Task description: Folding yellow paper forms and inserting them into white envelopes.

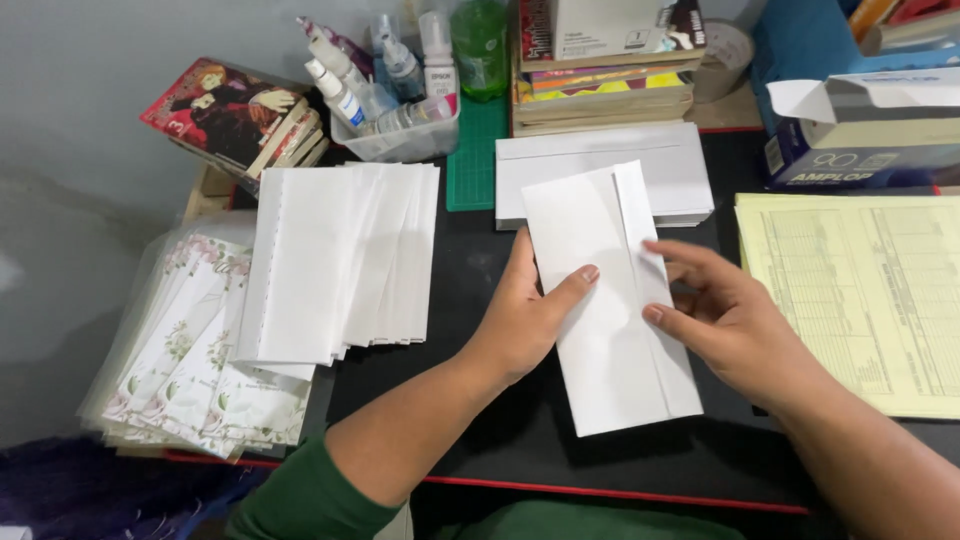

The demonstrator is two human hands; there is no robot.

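Observation:
A white sheet of paper folded lengthwise (600,330) lies tilted on the black desk mat (470,280). My left hand (530,315) grips its left edge, thumb on top. My right hand (725,320) presses fingers on the folded flap along its right side. Just beyond the sheet sits a stack of white envelopes (660,160).
A fanned pile of folded white papers (340,260) lies at left, over floral cards in clear sleeves (190,370). Yellow printed forms (860,290) lie at right. An open envelope box (860,130), books (600,70), a bin of ink bottles (390,100) and comics (240,115) line the back.

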